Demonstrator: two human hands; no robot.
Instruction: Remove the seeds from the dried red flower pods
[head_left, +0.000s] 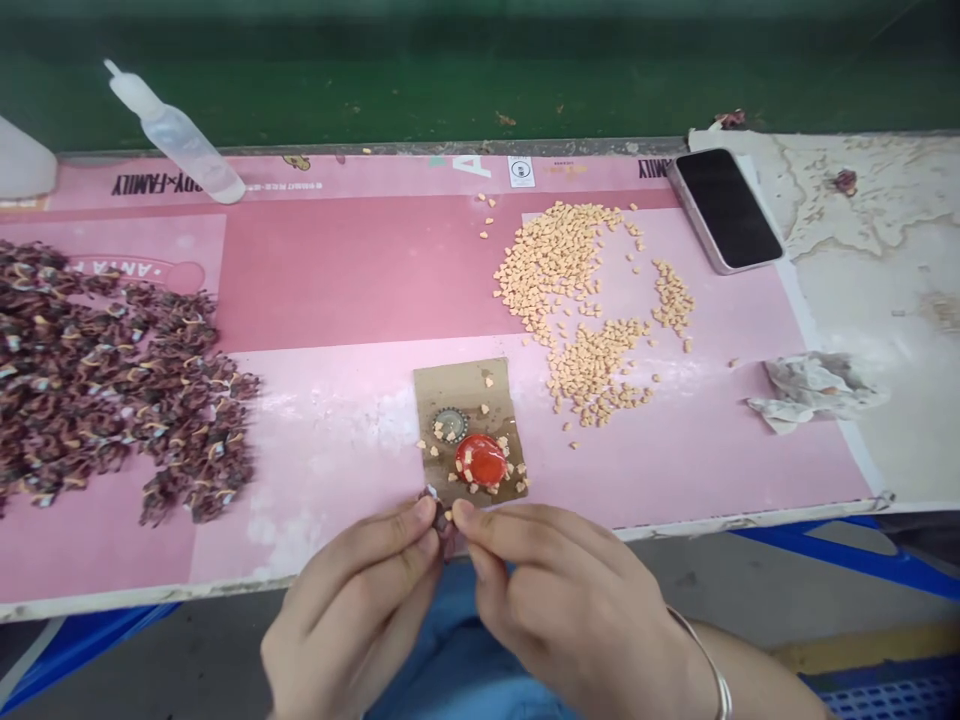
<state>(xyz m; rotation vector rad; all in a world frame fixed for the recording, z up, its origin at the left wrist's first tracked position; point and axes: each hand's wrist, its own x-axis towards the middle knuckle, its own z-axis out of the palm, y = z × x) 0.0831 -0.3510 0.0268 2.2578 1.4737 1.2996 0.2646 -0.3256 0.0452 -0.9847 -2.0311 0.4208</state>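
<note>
Near the table's front edge, my left hand (360,600) pinches a small dark maroon piece (441,520) between thumb and fingertips. My right hand (555,590) is closed in a pinch on a tiny tan piece (449,516), which touches or nearly touches the maroon one. Just beyond my fingertips lies a brown cardboard square (461,382). On it are a shiny red blob (481,459), a metal bottle cap (452,424) and scattered tan bits. A spread of tan pieces (551,260) lies beyond my right hand. To the left is a large heap of similar maroon pieces (112,370).
At the back left lies a clear squeeze bottle (187,150) with a nozzle, beside a partly visible white container (22,160). A phone (727,210) and crumpled tissue (817,390) are on the right. A green wall (450,80) borders the pink-covered table (337,260).
</note>
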